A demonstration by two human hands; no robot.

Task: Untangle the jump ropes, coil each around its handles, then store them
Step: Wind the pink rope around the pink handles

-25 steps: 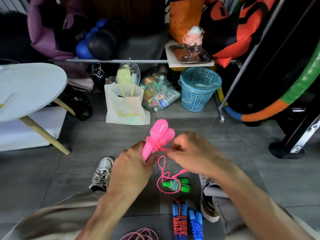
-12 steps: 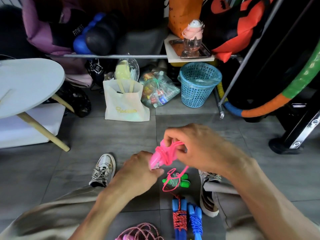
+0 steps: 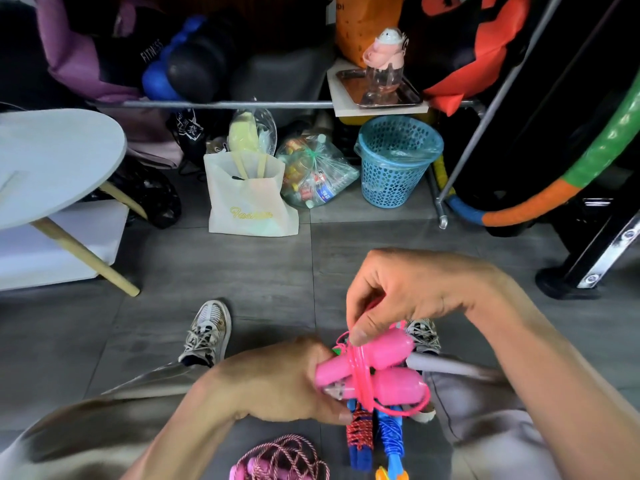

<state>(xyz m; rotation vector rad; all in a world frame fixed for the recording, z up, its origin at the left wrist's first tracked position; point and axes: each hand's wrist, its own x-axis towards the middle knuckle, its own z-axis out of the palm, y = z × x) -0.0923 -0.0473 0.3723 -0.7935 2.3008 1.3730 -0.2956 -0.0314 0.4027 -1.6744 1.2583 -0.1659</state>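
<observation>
The word "FITNESS" reads in pale letters on a dark bag [image 3: 138, 57] on the rack at the back, and a white tote bag [image 3: 251, 202] standing on the grey tiled floor [image 3: 242, 271] carries yellow script that is too blurred to read; the orange bag [image 3: 363, 22] at the top shows a few dark letters cut off by the frame edge. Low in the middle, the left hand [image 3: 277, 382] reaches in from the lower left with its fingers curled around the narrow ends of the two pink handles [image 3: 374, 368], which lie side by side, pointing right. The pink rope [image 3: 362, 375] is wound in several turns around the middle of both handles, and a loose loop of it hangs off their lower right. The right hand [image 3: 408, 296] comes in from the right and arches over the handles, thumb pressed down on the wound rope against the upper handle, the other fingers bent behind it in a pinch. Just below, on the floor between the person's shoes, lie a bundle wound in red rope [image 3: 360, 431] and one wound in blue rope [image 3: 391, 434], side by side. A pink-and-white twisted rope [image 3: 284, 459] is heaped at the bottom edge. A blue mesh basket [image 3: 398, 161] stands beyond, near a bag of bottles [image 3: 315, 174].
</observation>
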